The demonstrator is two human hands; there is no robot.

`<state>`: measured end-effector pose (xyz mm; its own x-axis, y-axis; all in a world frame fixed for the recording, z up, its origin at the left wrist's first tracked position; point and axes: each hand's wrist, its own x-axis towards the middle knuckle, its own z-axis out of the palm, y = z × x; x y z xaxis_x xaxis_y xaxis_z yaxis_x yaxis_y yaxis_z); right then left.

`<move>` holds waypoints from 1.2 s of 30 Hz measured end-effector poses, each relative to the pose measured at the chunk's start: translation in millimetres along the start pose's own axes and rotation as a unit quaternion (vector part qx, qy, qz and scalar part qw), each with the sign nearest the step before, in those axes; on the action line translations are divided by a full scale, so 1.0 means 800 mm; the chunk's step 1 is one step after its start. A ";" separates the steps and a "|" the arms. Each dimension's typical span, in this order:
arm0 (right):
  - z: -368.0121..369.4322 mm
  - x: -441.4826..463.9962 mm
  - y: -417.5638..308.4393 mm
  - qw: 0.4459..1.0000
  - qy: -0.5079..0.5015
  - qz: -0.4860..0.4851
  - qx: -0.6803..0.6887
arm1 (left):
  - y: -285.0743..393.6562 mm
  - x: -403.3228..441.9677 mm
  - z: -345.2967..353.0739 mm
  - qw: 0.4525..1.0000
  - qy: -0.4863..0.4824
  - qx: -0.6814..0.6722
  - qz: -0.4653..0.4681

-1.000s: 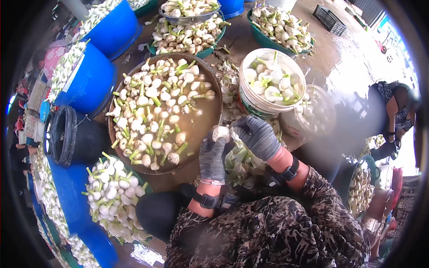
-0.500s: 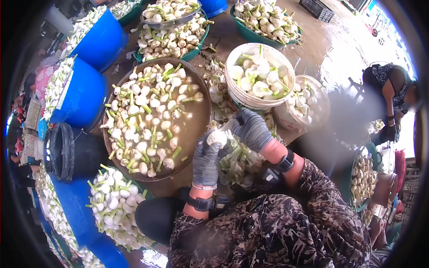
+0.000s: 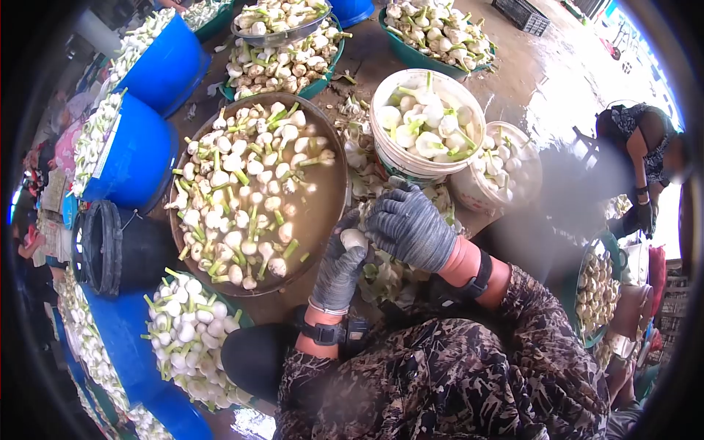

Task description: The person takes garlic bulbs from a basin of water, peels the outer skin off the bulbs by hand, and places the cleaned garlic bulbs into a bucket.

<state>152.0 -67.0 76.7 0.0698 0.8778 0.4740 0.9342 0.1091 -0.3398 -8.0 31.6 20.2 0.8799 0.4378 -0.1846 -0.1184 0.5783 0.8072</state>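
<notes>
My left hand [image 3: 339,270], in a grey glove, holds a white garlic bulb [image 3: 354,239] between its fingers. Close beside the bulb is my right hand [image 3: 412,226], gloved too, with its fingers curled; their tips are partly hidden and I cannot make out what they grip. Beneath both hands lies a heap of peeled-off leaves and skins [image 3: 392,275]. To the left, a wide round basin [image 3: 334,242] of murky water holds many garlic bulbs with green stems. Beyond my right hand stands a white bucket [image 3: 429,170] filled with cleaned garlic.
A second whitish bucket [image 3: 477,192] of garlic stands right of the first. Blue tubs [image 3: 139,161], a black bucket [image 3: 139,253] and a garlic pile [image 3: 192,330] line the left. Green basins [image 3: 418,62] of garlic sit at the back. Another person [image 3: 642,139] bends at the right.
My right hand has come nearer the bulb, turning so its back faces up. My left hand has dropped slightly, still with the garlic bulb. The basin and buckets have stayed put.
</notes>
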 end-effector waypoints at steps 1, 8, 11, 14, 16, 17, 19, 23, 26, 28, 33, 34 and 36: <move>0.004 -0.003 0.000 0.999 -0.034 0.022 -0.003 | -0.004 0.000 -0.004 0.999 0.009 0.037 0.012; 0.002 -0.014 -0.007 0.985 -0.105 0.137 0.020 | 0.007 0.002 0.004 0.990 -0.050 0.128 -0.028; 0.010 -0.021 -0.005 0.914 -0.170 0.326 0.173 | 0.008 0.003 0.004 0.974 -0.095 0.204 -0.035; 0.016 -0.034 -0.003 0.896 -0.110 0.323 0.284 | 0.008 0.002 0.005 0.953 -0.091 0.286 0.037; 0.012 -0.036 -0.002 0.896 -0.108 0.300 0.311 | 0.012 0.000 0.009 0.958 -0.079 0.267 0.065; 0.013 -0.037 -0.002 0.898 -0.102 0.286 0.320 | 0.013 -0.002 0.010 0.959 -0.078 0.267 0.064; 0.011 -0.037 -0.001 0.899 -0.095 0.275 0.327 | 0.013 -0.003 0.008 0.956 -0.075 0.283 0.017; 0.021 -0.030 -0.008 0.950 -0.109 0.255 0.141 | -0.002 0.004 -0.002 0.933 -0.034 0.357 0.037; 0.050 -0.048 0.002 0.932 -0.059 0.312 0.172 | -0.011 0.005 -0.003 0.856 -0.015 0.487 0.170; 0.056 -0.049 0.008 0.868 -0.061 0.362 0.334 | -0.011 0.004 0.000 0.870 0.005 0.467 0.160; 0.046 -0.050 0.017 0.890 -0.059 0.356 0.280 | -0.003 0.002 0.003 0.884 0.011 0.443 0.147; 0.044 -0.049 0.018 0.846 -0.050 0.420 0.324 | -0.005 0.004 -0.002 0.893 0.015 0.423 0.155; 0.041 -0.049 0.025 0.796 -0.037 0.481 0.366 | -0.010 0.005 -0.008 0.900 0.015 0.405 0.163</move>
<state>156.7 -83.9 24.9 0.5827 0.7421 -0.3311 0.0054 -0.4110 -0.9116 -6.7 32.7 9.6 0.8447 0.5191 0.1303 0.0169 -0.2692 0.9629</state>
